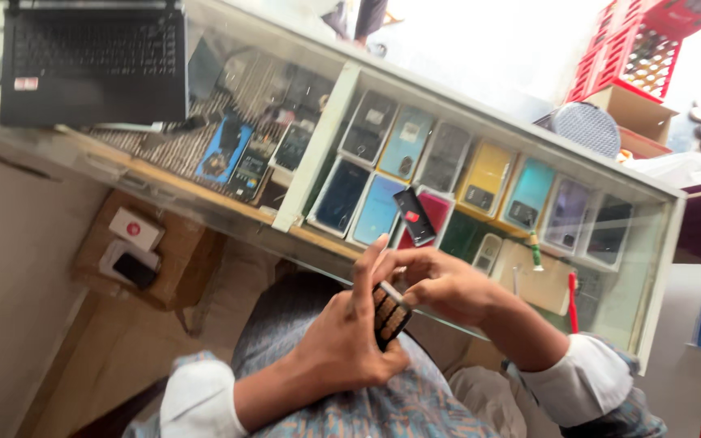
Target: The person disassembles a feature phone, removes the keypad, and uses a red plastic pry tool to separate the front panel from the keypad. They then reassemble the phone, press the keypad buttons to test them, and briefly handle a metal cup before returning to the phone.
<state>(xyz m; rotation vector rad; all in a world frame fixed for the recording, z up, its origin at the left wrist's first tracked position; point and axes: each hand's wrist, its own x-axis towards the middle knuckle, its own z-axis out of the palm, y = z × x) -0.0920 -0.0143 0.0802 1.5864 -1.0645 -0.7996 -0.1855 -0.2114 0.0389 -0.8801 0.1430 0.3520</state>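
The fingers of the left hand (pixel 342 345) are curled around a small dark rectangular keypad phone with rows of pale orange-brown keys (pixel 389 314), its forefinger stretched straight up along the phone's edge. The fingertips of the right hand (pixel 440 280) are pinched together on the top end of the same phone, thumb and forefinger closed against it, so both hands grip it at once. The phone sits tilted in the air just above the person's lap, close in front of the near edge of a long glass-topped display counter with a pale cream frame (pixel 318 154). Both wrists come out of white rolled cuffs over a patterned blue-grey garment (pixel 415 410). On the glass just beyond the hands lies a slim black phone with a red patch (pixel 415 216), set at a slant. Under the glass stand rows of phone boxes and cases in blue, teal, yellow, red and grey (pixel 484 178). At the far left end of the counter rests an open black laptop (pixel 95 61). Beneath the counter a brown cardboard box (pixel 176 251) holds small white packets. A red plastic crate (pixel 638 40) stands beyond the counter's far side.
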